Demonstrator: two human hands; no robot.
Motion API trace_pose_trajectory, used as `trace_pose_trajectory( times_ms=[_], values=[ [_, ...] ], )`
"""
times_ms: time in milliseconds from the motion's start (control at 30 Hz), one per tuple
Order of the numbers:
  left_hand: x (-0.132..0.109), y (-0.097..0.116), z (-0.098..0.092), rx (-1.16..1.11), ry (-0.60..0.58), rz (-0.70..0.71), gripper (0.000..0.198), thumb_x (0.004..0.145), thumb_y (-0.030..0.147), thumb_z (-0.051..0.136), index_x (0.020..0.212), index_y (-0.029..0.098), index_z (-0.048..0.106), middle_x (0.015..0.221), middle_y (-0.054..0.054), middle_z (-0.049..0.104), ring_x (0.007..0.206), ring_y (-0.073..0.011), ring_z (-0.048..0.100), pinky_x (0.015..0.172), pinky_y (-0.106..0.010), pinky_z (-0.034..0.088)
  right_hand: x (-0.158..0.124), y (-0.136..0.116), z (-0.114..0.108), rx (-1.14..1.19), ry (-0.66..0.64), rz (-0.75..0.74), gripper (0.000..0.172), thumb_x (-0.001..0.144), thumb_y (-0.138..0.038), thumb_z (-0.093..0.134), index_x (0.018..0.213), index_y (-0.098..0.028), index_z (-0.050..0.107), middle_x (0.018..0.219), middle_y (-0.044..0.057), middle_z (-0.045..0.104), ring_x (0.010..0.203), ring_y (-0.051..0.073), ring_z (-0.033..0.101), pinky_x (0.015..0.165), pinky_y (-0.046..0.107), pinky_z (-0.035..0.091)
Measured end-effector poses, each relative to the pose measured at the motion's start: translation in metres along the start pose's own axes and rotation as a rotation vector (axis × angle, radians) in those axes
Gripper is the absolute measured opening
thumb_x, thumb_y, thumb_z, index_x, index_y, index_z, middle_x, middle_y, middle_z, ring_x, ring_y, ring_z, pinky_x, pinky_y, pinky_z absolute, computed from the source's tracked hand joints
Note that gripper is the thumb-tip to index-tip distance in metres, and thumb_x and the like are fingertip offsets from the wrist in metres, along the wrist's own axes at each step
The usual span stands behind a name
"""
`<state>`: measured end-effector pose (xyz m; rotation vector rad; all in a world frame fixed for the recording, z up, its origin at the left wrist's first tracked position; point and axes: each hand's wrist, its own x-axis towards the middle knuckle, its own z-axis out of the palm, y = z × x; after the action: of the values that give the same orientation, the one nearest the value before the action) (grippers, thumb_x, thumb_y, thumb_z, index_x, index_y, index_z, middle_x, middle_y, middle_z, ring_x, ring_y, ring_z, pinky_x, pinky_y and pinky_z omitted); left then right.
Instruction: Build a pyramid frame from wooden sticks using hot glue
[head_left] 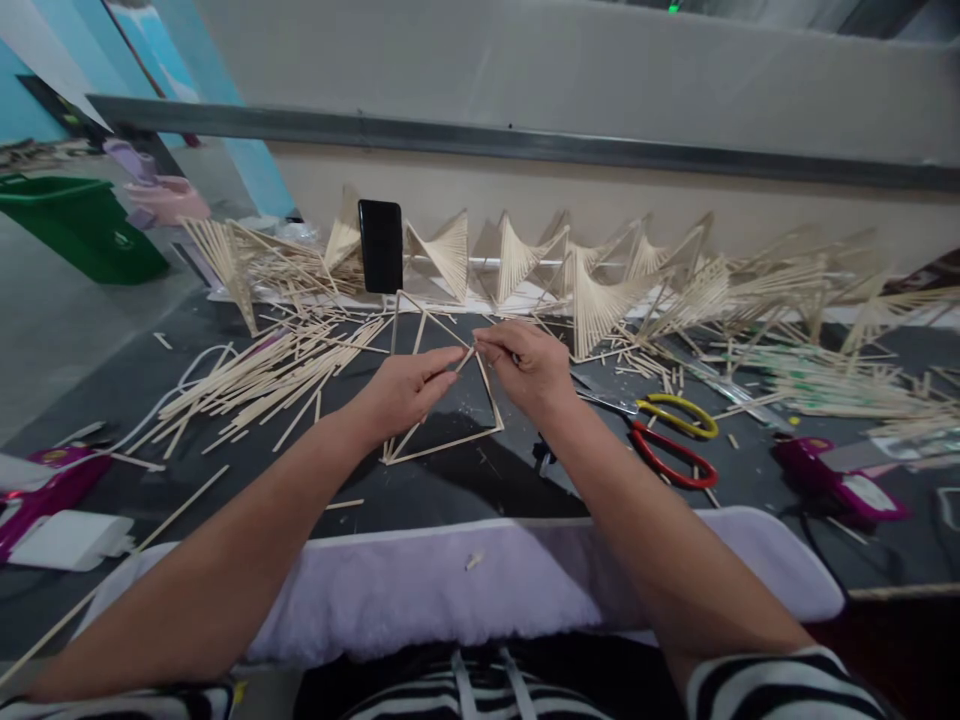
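Note:
A frame of thin wooden sticks [450,444] stands on the dark tabletop, its sticks meeting at corners. My left hand [409,390] is closed, thumb and fingers pinching a slanted stick near the frame's upper right corner. Right beside it, my right hand [526,368] is closed in a pinch at that same corner, with the fingertips of both hands almost touching. The exact joint between the fingers is partly hidden. Under my right forearm lies a small dark object [544,455], which I cannot make out.
Loose sticks [277,375] are heaped at left. Scissors [667,470] with red and yellow handles lie right. Magenta devices [840,480] sit at both sides. A phone [381,246] stands behind the frame, near fan-shaped stick pieces [450,255]. A lilac fluffy pad [450,580] lines the front edge.

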<state>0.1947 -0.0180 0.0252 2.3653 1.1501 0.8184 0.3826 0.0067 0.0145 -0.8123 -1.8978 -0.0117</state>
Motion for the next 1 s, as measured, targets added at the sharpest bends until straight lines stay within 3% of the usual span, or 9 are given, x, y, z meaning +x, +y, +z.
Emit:
trace_pose_trajectory(
  times_ms=[133,300,400,533,700,833,1000],
  values=[
    [0.000,0.003,-0.002,-0.013,-0.033,-0.016,0.030,0.087,0.025,0.040,0.111,0.018,0.057,0.063,0.005,0.056,0.041,-0.0052,0.046,0.052,-0.017,0.039,0.009,0.000,-0.005,0.049,-0.062,-0.022,0.010,0.081,-0.021,0.055,0.078,-0.021,0.064,0.076,0.002,0.067,0.074,0.014,0.061,0.069,0.027,0.047],
    [0.000,0.006,-0.004,-0.035,-0.086,-0.036,0.022,0.087,0.024,0.039,0.093,0.017,0.058,0.056,0.007,0.051,0.040,-0.0055,0.046,0.051,-0.017,0.036,0.014,-0.002,-0.010,0.143,-0.123,0.061,0.009,0.078,-0.019,0.056,0.072,-0.018,0.063,0.072,0.002,0.065,0.068,0.013,0.058,0.063,0.026,0.044],
    [0.000,0.004,-0.006,-0.016,-0.095,-0.015,0.021,0.086,0.025,0.039,0.092,0.017,0.059,0.061,0.005,0.054,0.046,-0.0066,0.049,0.053,-0.018,0.037,0.016,-0.002,-0.010,0.158,-0.150,0.089,0.009,0.077,-0.019,0.056,0.071,-0.018,0.063,0.071,0.002,0.064,0.068,0.013,0.057,0.061,0.026,0.043],
    [0.002,0.004,-0.006,0.052,0.029,0.004,0.029,0.082,0.031,0.049,0.107,0.018,0.056,0.080,0.000,0.061,0.069,-0.0128,0.057,0.066,-0.021,0.042,0.016,-0.001,-0.010,0.122,-0.174,0.101,0.009,0.078,-0.020,0.056,0.073,-0.018,0.063,0.071,0.002,0.063,0.066,0.012,0.055,0.061,0.025,0.042],
    [0.013,0.017,0.001,-0.051,0.228,-0.013,0.037,0.081,0.031,0.052,0.115,0.017,0.050,0.088,-0.003,0.061,0.076,-0.0136,0.058,0.070,-0.023,0.044,0.017,0.001,-0.010,0.118,-0.174,0.063,0.009,0.077,-0.016,0.054,0.072,-0.019,0.062,0.074,0.001,0.063,0.068,0.012,0.055,0.062,0.024,0.041],
    [0.021,0.020,0.015,-0.197,0.268,-0.023,0.036,0.080,0.027,0.053,0.113,0.015,0.054,0.096,-0.006,0.063,0.082,-0.0150,0.059,0.076,-0.026,0.046,0.018,0.003,-0.010,0.129,-0.165,0.036,0.011,0.076,-0.014,0.053,0.071,-0.019,0.062,0.072,0.001,0.061,0.071,0.012,0.056,0.065,0.024,0.042],
    [0.020,0.009,0.029,-0.513,0.240,-0.092,0.049,0.078,0.025,0.057,0.125,0.013,0.048,0.110,-0.010,0.062,0.099,-0.0188,0.058,0.088,-0.032,0.045,0.018,0.004,-0.011,0.114,-0.165,0.010,0.010,0.079,-0.016,0.054,0.074,-0.019,0.063,0.072,0.001,0.060,0.072,0.012,0.055,0.068,0.024,0.042]
  ],
)
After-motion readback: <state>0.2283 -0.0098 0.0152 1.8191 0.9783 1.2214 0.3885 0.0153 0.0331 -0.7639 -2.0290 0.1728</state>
